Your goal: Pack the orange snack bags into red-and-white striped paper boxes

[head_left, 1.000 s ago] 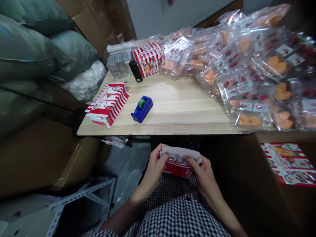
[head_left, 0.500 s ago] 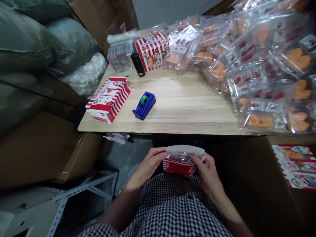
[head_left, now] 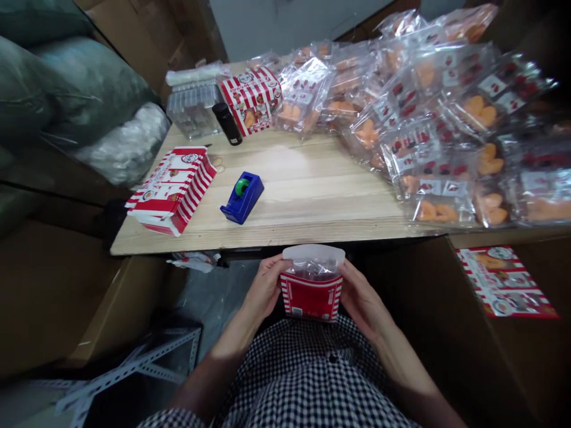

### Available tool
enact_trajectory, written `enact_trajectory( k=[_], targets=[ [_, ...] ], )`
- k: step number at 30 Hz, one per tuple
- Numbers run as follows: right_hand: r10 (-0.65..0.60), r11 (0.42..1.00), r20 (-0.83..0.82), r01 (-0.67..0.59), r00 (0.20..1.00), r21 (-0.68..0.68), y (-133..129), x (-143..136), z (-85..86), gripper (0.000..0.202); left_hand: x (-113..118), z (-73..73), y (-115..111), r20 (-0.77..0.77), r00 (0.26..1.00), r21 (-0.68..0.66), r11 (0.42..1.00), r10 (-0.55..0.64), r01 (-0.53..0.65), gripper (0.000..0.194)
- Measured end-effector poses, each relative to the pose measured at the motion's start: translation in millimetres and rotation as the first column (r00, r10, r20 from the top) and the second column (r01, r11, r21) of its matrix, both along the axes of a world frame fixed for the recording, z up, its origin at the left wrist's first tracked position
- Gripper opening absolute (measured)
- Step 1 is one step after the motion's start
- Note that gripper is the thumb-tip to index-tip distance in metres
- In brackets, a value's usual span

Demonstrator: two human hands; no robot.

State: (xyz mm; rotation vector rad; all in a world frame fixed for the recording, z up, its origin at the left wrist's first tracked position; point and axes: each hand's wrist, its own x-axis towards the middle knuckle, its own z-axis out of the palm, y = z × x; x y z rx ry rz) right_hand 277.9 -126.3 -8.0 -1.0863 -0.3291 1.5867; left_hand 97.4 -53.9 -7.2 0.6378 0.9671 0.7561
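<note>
Close to my lap, below the table's front edge, I hold a red-and-white striped cardboard box (head_left: 311,297) with its white top flap raised. Clear plastic wrapping shows inside its open mouth. My left hand (head_left: 266,284) grips the box's left upper edge, thumb on the near side. On the opposite edge, my right hand (head_left: 360,294) has its fingers curled around the right side of the box. A blue tape dispenser (head_left: 243,199) with a green roll stands on the table ahead, left of the box.
Flat striped cartons (head_left: 172,184) are stacked on the table's (head_left: 307,205) left. Behind are a black bottle (head_left: 227,125), an upright striped box (head_left: 252,101) and clear plastic cases (head_left: 194,107). Clear packs with orange pieces (head_left: 437,172) cover the right. A printed card (head_left: 506,282) is at lower right.
The box has tilted so more of its red face shows. My right thumb has moved from inside the mouth to the right edge. The whole view has shifted slightly.
</note>
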Motion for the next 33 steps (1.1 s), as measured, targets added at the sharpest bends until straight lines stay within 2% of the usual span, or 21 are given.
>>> enact_trajectory(
  k=[2, 4, 7, 10, 15, 18, 21, 23, 24, 26, 28, 31, 33],
  targets=[
    [0.033, 0.999, 0.017, -0.033, 0.999, 0.006, 0, 4, 11.2, 0.043, 5, 8.1, -1, 0.012, 1.0, -0.012, 1.0, 0.006, -0.006, 0.012],
    [0.021, 0.999, 0.044, -0.02, 0.999, -0.025, -3, 9, 12.6, 0.04, 9, 11.9, -3, 0.032, 0.999, -0.037, 0.999, -0.011, 0.012, 0.011],
    [-0.03, 0.995, 0.042, 0.034, 0.999, -0.096, -7, 16, -0.9, 0.034, 12, 7.2, -6, 0.058, 0.996, -0.094, 0.993, -0.068, 0.073, 0.024],
    [-0.031, 0.995, 0.025, 0.034, 0.999, -0.093, -5, 22, -13.4, 0.029, 12, -3.3, -4, 0.06, 0.992, -0.117, 0.986, -0.115, 0.122, 0.041],
    [-0.027, 0.997, 0.105, 0.019, 0.994, 0.076, 1, 26, -10.3, 0.015, 1, -17.5, 2, 0.125, 0.975, 0.042, 0.983, -0.184, 0.18, 0.03],
    [-0.049, 0.983, 0.148, 0.021, 0.988, 0.185, 0, 23, -9.6, 0.018, -10, -18.5, 3, 0.147, 0.941, 0.183, 0.944, -0.303, 0.275, 0.03],
    [-0.058, 0.973, 0.212, 0.008, 0.975, 0.229, -4, 24, -12.1, 0.021, -16, -13.8, 3, -0.021, 0.907, 0.385, 0.834, -0.421, 0.396, 0.031],
    [0.005, 0.97, 0.239, -0.063, 0.971, 0.236, -8, 29, -12.7, 0.023, -17, -11.5, 4, -0.159, 0.898, 0.467, 0.771, -0.41, 0.434, 0.026],
    [0.057, 0.963, 0.247, -0.119, 0.967, 0.243, -9, 32, -12.5, 0.024, -17, -11.4, 4, -0.199, 0.897, 0.484, 0.757, -0.394, 0.439, 0.022],
    [0.159, 0.927, 0.286, -0.243, 0.945, 0.287, -12, 38, -12.1, 0.027, -16, -13.4, 6, -0.222, 0.902, 0.492, 0.756, -0.371, 0.432, 0.018],
    [0.193, 0.883, 0.402, -0.337, 0.895, 0.326, -14, 42, -13.1, 0.026, -15, -17.3, 9, -0.227, 0.904, 0.49, 0.76, -0.362, 0.427, 0.017],
    [0.106, 0.873, 0.589, -0.358, 0.801, 0.33, -13, 42, -18.9, 0.026, -16, -21.7, 13, -0.269, 0.898, 0.483, 0.758, -0.348, 0.439, 0.018],
    [0.061, 0.885, 0.628, -0.333, 0.776, 0.326, -11, 41, -23.5, 0.025, -17, -21.7, 14, -0.307, 0.888, 0.473, 0.754, -0.344, 0.456, 0.023]
  ],
)
